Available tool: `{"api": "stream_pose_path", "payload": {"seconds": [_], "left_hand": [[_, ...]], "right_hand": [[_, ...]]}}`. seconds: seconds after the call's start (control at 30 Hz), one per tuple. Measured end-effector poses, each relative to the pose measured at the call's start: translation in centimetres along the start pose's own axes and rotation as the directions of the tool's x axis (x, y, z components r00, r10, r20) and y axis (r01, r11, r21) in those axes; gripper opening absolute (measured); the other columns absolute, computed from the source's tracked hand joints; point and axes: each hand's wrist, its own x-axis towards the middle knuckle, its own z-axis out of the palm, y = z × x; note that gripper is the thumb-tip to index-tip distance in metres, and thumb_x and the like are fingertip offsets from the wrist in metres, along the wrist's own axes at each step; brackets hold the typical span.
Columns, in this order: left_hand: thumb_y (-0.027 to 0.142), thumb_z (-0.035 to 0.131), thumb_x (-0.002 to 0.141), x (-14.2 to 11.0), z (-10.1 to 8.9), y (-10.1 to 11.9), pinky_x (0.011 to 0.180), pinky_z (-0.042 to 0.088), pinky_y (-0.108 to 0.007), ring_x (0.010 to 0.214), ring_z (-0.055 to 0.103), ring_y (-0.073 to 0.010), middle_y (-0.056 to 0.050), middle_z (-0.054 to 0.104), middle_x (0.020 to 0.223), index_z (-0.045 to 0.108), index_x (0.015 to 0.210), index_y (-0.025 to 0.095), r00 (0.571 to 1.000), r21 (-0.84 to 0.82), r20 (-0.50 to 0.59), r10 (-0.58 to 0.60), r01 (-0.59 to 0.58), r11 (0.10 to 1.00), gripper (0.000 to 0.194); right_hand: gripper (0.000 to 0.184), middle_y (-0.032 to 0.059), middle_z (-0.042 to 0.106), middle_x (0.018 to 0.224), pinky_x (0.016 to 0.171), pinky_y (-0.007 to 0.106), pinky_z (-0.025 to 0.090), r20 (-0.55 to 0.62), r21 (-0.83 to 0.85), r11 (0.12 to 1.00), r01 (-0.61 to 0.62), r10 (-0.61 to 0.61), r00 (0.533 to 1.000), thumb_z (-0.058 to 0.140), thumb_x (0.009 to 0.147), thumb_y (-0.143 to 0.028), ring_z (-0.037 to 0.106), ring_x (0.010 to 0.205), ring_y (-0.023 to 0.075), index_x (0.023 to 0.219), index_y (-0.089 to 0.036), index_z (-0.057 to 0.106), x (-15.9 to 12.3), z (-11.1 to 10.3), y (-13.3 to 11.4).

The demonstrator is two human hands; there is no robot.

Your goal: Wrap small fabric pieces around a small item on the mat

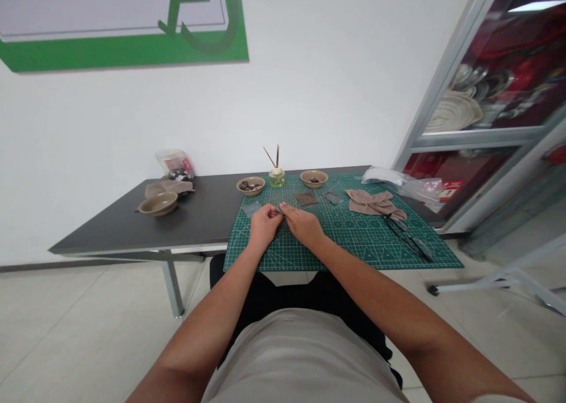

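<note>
A: What have I got on my feed?

B: Left hand (pixel 264 223) and right hand (pixel 303 224), meeting fingertip to fingertip, and both are pinching a small grey piece (pixel 280 209)!

A: Where exactly?

B: Above the green cutting mat (pixel 349 247), near its left side. I can't make out the piece's shape.

A: And around it?

B: Beyond the hands, I see a glass bottle (pixel 277 179) holding sticks, a bowl on either side. Over to the right lie a brown patch (pixel 306 199), a grey patch (pixel 333 198) and a crumpled cloth (pixel 369 202).
</note>
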Motion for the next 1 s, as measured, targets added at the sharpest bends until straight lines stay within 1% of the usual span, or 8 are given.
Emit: {"api": "stream_pose_path", "payload": {"seconds": [0.1,0.27,0.4,0.53,0.63,0.7,0.87,1.0], "left_hand": [[0.02,0.061,0.072,-0.02,-0.09,-0.1,0.061,0.04,-0.025,0.059,0.055,-0.0126,0.002,0.06,0.061,0.059,0.064,0.018,1.0,0.064,-0.014,0.027,-0.026,0.998,0.008],[0.023,0.06,0.074,-0.12,-0.15,-0.33,0.061,0.042,-0.025,0.06,0.057,-0.0128,0.002,0.064,0.064,0.063,0.069,0.019,1.0,-0.027,-0.005,0.005,-0.005,1.0,0.006],[0.019,0.061,0.071,0.05,-0.21,-0.33,0.06,0.042,-0.025,0.057,0.055,-0.012,0.003,0.062,0.059,0.061,0.064,0.018,1.0,-0.006,-0.014,0.0,0.0,1.0,0.007],[0.026,0.066,0.071,0.25,-0.19,-0.49,0.062,0.046,-0.026,0.059,0.061,-0.0141,0.001,0.066,0.061,0.065,0.072,0.017,0.998,-0.191,0.031,-0.054,0.059,0.98,0.009],[0.031,0.07,0.07,0.29,-0.06,-0.59,0.062,0.048,-0.027,0.061,0.063,-0.0151,0.0,0.067,0.063,0.066,0.077,0.017,0.997,-0.283,0.01,-0.071,0.071,0.956,0.017],[0.03,0.069,0.07,0.3,0.02,-0.59,0.061,0.048,-0.026,0.059,0.062,-0.0144,0.0,0.067,0.062,0.065,0.077,0.017,0.997,-0.273,0.012,-0.07,0.07,0.959,0.015],[0.017,0.062,0.069,0.25,0.01,-0.51,0.057,0.042,-0.023,0.054,0.056,-0.0113,0.004,0.061,0.056,0.059,0.067,0.018,1.0,-0.112,0.004,-0.007,0.007,0.994,0.004],[0.022,0.061,0.073,0.13,-0.08,-0.51,0.06,0.044,-0.024,0.058,0.059,-0.0126,0.003,0.065,0.062,0.061,0.072,0.018,1.0,-0.164,0.017,-0.009,0.012,0.986,0.005]], "right_hand": [[0.044,0.0084,0.057,0.136,0.104,0.034,0.048,0.009,0.007,0.999,0.036,-0.036,0.999,0.042,0.092,-0.01,0.057,0.124,0.0188,0.133,-0.018,0.056,0.04,-0.11,-0.03],[0.043,0.0072,0.058,0.135,0.101,0.033,0.05,-0.013,-0.018,0.999,-0.028,0.028,1.0,0.041,0.093,-0.012,0.059,0.121,0.0182,0.132,-0.019,0.056,0.02,-0.08,0.11],[0.043,0.0073,0.057,0.136,0.103,0.033,0.048,-0.001,-0.003,1.0,0.029,-0.029,1.0,0.042,0.093,-0.011,0.057,0.123,0.0177,0.132,-0.019,0.056,-0.03,-0.05,0.05],[0.041,0.0075,0.062,0.13,0.097,0.032,0.052,-0.003,-0.041,0.998,-0.039,0.039,0.999,0.044,0.093,-0.013,0.064,0.113,0.0187,0.131,-0.019,0.058,0.02,-0.28,0.01],[0.039,0.0093,0.063,0.128,0.093,0.032,0.054,-0.017,-0.08,0.994,-0.069,0.068,0.998,0.044,0.093,-0.014,0.066,0.109,0.0194,0.129,-0.015,0.059,0.05,-0.43,-0.01],[0.04,0.0094,0.062,0.13,0.093,0.029,0.053,-0.032,-0.09,0.995,-0.053,0.05,0.998,0.043,0.094,-0.015,0.066,0.11,0.0183,0.131,-0.015,0.057,0.02,-0.44,-0.07],[0.041,0.0089,0.059,0.134,0.096,0.027,0.051,-0.018,-0.095,0.995,0.028,-0.03,0.999,0.043,0.094,-0.013,0.061,0.117,0.0166,0.133,-0.015,0.055,-0.1,-0.22,-0.13],[0.041,0.0089,0.061,0.132,0.094,0.028,0.053,-0.031,-0.106,0.994,-0.001,-0.003,1.0,0.044,0.093,-0.013,0.064,0.113,0.0171,0.133,-0.016,0.055,-0.14,0.05,0.02]]}}
